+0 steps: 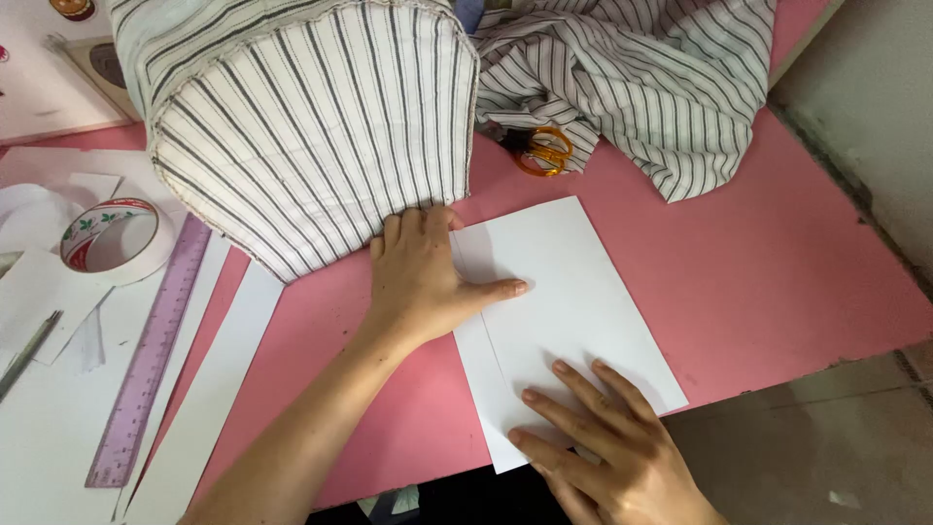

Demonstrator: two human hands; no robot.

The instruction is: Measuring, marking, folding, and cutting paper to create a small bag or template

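A white sheet of paper [573, 292] lies on the pink table [777, 272], with a fold line running along its left side. My left hand [420, 277] rests flat on the sheet's upper left edge, thumb stretched out across the paper, fingertips touching the striped fabric piece [311, 126]. My right hand [607, 452] presses flat on the sheet's lower part near the table's front edge, fingers spread. Neither hand holds anything.
Orange-handled scissors [539, 151] lie under crumpled striped cloth [641, 78] at the back. To the left are a roll of tape [109, 238], a purple ruler [151, 355], white paper strips [209, 408] and a pen [27, 352]. The table's right edge drops to the floor.
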